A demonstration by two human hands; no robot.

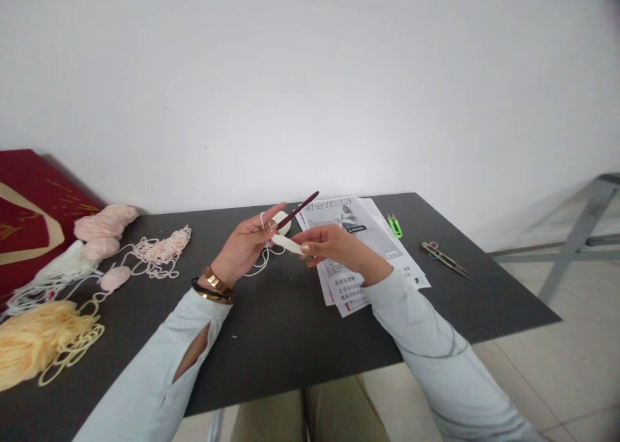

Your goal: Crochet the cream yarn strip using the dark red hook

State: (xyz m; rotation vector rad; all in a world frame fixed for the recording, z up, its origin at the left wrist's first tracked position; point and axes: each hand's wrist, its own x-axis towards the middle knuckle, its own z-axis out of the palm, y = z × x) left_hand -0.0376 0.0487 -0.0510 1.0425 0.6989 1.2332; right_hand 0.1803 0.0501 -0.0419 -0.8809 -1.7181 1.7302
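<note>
Pinching one white strip (287, 243), two hands (248, 243) (333, 245), one rod (301, 207)

Green snips (395, 226) and metal scissors (446, 260) on the black table (300, 332), yellow yarn (39, 338) at left, pale wall (310, 93) behind.

Shows a slim, straight dark-red rod (299, 209), slanting up to the right, its lower end hidden. Includes just below it a narrow off-white strip (287, 243), raised, gently curved and dipping to the right, plus white yarn (265, 256) trailing beneath in loose, thin loops.
</note>
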